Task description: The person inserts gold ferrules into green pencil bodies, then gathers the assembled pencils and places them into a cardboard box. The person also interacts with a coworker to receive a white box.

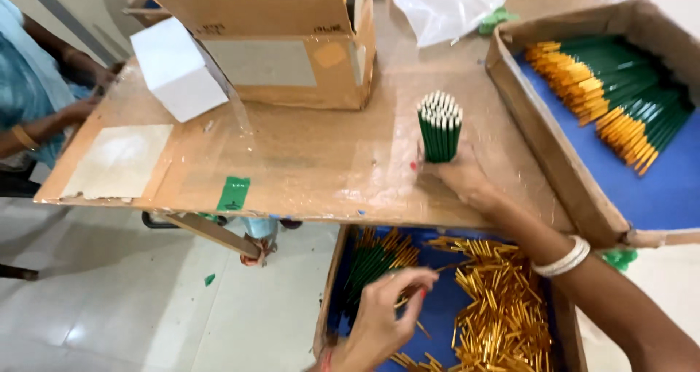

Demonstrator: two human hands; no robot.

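The right hand (461,176), mid-frame, grips an upright bundle of green sticks (440,126) on the brown cardboard-covered table (306,160). The left hand (383,317), bottom centre, pinches a thin gold tube (408,297) above a blue-lined tray (437,306); pale tiled floor (146,306) lower left.

Bright, even light, perhaps daylight; soft shadows lie under the table (306,190), whose taped top shows mild glare. The left hand (383,317) is slightly blurred, and edges bend outward
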